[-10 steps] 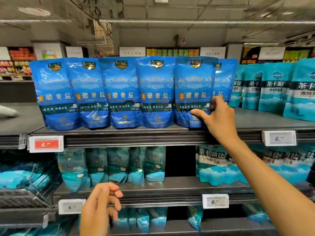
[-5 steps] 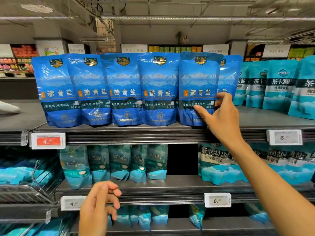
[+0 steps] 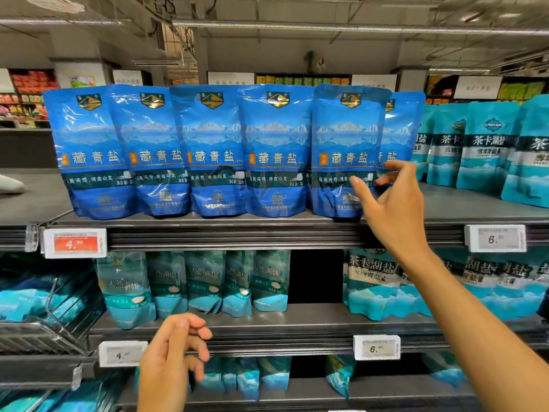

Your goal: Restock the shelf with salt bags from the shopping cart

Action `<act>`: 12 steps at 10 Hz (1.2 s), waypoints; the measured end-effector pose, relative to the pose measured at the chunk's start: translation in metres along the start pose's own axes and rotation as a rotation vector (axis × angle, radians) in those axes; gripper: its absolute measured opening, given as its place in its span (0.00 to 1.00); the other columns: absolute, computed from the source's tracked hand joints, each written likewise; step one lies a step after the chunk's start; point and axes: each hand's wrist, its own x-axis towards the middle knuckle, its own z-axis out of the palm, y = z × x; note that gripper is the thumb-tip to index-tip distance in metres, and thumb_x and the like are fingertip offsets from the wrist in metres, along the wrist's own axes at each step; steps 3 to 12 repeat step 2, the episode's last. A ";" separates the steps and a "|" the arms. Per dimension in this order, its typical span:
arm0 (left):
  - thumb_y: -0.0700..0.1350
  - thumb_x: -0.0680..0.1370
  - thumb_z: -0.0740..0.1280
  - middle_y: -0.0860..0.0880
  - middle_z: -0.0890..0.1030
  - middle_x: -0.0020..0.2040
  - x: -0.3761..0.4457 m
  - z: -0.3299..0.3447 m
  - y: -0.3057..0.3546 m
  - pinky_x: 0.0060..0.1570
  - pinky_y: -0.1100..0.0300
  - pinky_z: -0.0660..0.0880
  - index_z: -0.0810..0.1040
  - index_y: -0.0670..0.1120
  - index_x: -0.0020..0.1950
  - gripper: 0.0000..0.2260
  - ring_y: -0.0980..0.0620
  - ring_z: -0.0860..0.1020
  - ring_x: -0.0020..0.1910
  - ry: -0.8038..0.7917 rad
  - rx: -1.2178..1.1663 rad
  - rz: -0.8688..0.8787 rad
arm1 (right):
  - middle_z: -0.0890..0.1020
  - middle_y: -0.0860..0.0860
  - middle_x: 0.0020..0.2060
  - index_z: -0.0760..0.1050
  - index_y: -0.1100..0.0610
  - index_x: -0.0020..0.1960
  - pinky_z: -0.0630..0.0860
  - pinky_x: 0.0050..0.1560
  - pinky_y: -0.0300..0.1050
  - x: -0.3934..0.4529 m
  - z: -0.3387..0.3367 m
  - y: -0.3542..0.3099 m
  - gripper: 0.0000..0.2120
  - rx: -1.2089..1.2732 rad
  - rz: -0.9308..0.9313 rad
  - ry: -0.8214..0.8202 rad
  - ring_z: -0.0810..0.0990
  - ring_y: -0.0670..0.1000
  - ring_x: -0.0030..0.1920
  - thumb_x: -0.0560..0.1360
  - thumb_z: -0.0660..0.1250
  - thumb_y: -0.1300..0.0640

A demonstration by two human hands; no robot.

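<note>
Several blue salt bags (image 3: 214,150) stand upright in a row on the top shelf (image 3: 237,230). My right hand (image 3: 392,206) is raised at the right edge of the rightmost front bag (image 3: 341,138). Its fingers are spread and relaxed, the thumb tip against the bag's front and the index finger beside the edge. One more blue bag (image 3: 401,129) stands partly hidden behind that one. My left hand (image 3: 172,361) hangs loosely curled and holds nothing, in front of the lower shelf's edge. The shopping cart is out of view.
Teal salt bags (image 3: 487,150) fill the top shelf to the right. Darker teal bags (image 3: 202,281) and more teal packs (image 3: 374,283) stand on the shelf below, a dark gap between them. A wire basket (image 3: 44,331) sits at lower left. Price tags (image 3: 74,243) line the shelf edges.
My right hand has loosened its pinch on the rightmost front bag and drawn its fingers apart. The bag now stands upright in line. My left hand has hardly moved.
</note>
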 end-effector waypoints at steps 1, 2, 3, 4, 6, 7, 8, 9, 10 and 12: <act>0.40 0.83 0.55 0.44 0.79 0.33 0.001 -0.001 -0.003 0.19 0.68 0.66 0.75 0.36 0.45 0.14 0.52 0.73 0.24 0.005 -0.005 0.002 | 0.74 0.53 0.49 0.66 0.56 0.62 0.66 0.42 0.29 -0.003 -0.002 0.000 0.23 -0.007 -0.012 0.020 0.74 0.51 0.43 0.77 0.67 0.42; 0.39 0.84 0.55 0.45 0.79 0.33 0.002 -0.005 -0.004 0.19 0.67 0.67 0.76 0.37 0.45 0.14 0.52 0.73 0.24 0.017 -0.002 -0.010 | 0.75 0.56 0.52 0.68 0.59 0.61 0.64 0.44 0.31 -0.011 -0.004 -0.007 0.17 0.045 -0.059 0.089 0.75 0.52 0.43 0.80 0.62 0.47; 0.39 0.84 0.55 0.45 0.79 0.33 0.002 -0.005 -0.004 0.19 0.67 0.67 0.76 0.37 0.45 0.14 0.52 0.73 0.24 0.017 -0.002 -0.010 | 0.75 0.56 0.52 0.68 0.59 0.61 0.64 0.44 0.31 -0.011 -0.004 -0.007 0.17 0.045 -0.059 0.089 0.75 0.52 0.43 0.80 0.62 0.47; 0.39 0.84 0.55 0.45 0.79 0.33 0.002 -0.005 -0.004 0.19 0.67 0.67 0.76 0.37 0.45 0.14 0.52 0.73 0.24 0.017 -0.002 -0.010 | 0.75 0.56 0.52 0.68 0.59 0.61 0.64 0.44 0.31 -0.011 -0.004 -0.007 0.17 0.045 -0.059 0.089 0.75 0.52 0.43 0.80 0.62 0.47; 0.39 0.84 0.55 0.45 0.79 0.33 0.002 -0.005 -0.004 0.19 0.67 0.67 0.76 0.37 0.45 0.14 0.52 0.73 0.24 0.017 -0.002 -0.010 | 0.75 0.56 0.52 0.68 0.59 0.61 0.64 0.44 0.31 -0.011 -0.004 -0.007 0.17 0.045 -0.059 0.089 0.75 0.52 0.43 0.80 0.62 0.47; 0.39 0.84 0.55 0.45 0.79 0.33 0.002 -0.005 -0.004 0.19 0.67 0.67 0.76 0.37 0.45 0.14 0.52 0.73 0.24 0.017 -0.002 -0.010 | 0.75 0.56 0.52 0.68 0.59 0.61 0.64 0.44 0.31 -0.011 -0.004 -0.007 0.17 0.045 -0.059 0.089 0.75 0.52 0.43 0.80 0.62 0.47; 0.39 0.84 0.55 0.45 0.79 0.33 0.002 -0.005 -0.004 0.19 0.67 0.67 0.76 0.37 0.45 0.14 0.52 0.73 0.24 0.017 -0.002 -0.010 | 0.75 0.56 0.52 0.68 0.59 0.61 0.64 0.44 0.31 -0.011 -0.004 -0.007 0.17 0.045 -0.059 0.089 0.75 0.52 0.43 0.80 0.62 0.47; 0.39 0.84 0.55 0.45 0.79 0.33 0.002 -0.005 -0.004 0.19 0.67 0.67 0.76 0.37 0.45 0.14 0.52 0.73 0.24 0.017 -0.002 -0.010 | 0.75 0.56 0.52 0.68 0.59 0.61 0.64 0.44 0.31 -0.011 -0.004 -0.007 0.17 0.045 -0.059 0.089 0.75 0.52 0.43 0.80 0.62 0.47; 0.39 0.84 0.55 0.45 0.79 0.33 0.002 -0.005 -0.004 0.19 0.67 0.67 0.76 0.37 0.45 0.14 0.52 0.73 0.24 0.017 -0.002 -0.010 | 0.75 0.56 0.52 0.68 0.59 0.61 0.64 0.44 0.31 -0.011 -0.004 -0.007 0.17 0.045 -0.059 0.089 0.75 0.52 0.43 0.80 0.62 0.47; 0.39 0.84 0.55 0.45 0.79 0.33 0.002 -0.005 -0.004 0.19 0.67 0.67 0.76 0.37 0.45 0.14 0.52 0.73 0.24 0.017 -0.002 -0.010 | 0.75 0.56 0.52 0.68 0.59 0.61 0.64 0.44 0.31 -0.011 -0.004 -0.007 0.17 0.045 -0.059 0.089 0.75 0.52 0.43 0.80 0.62 0.47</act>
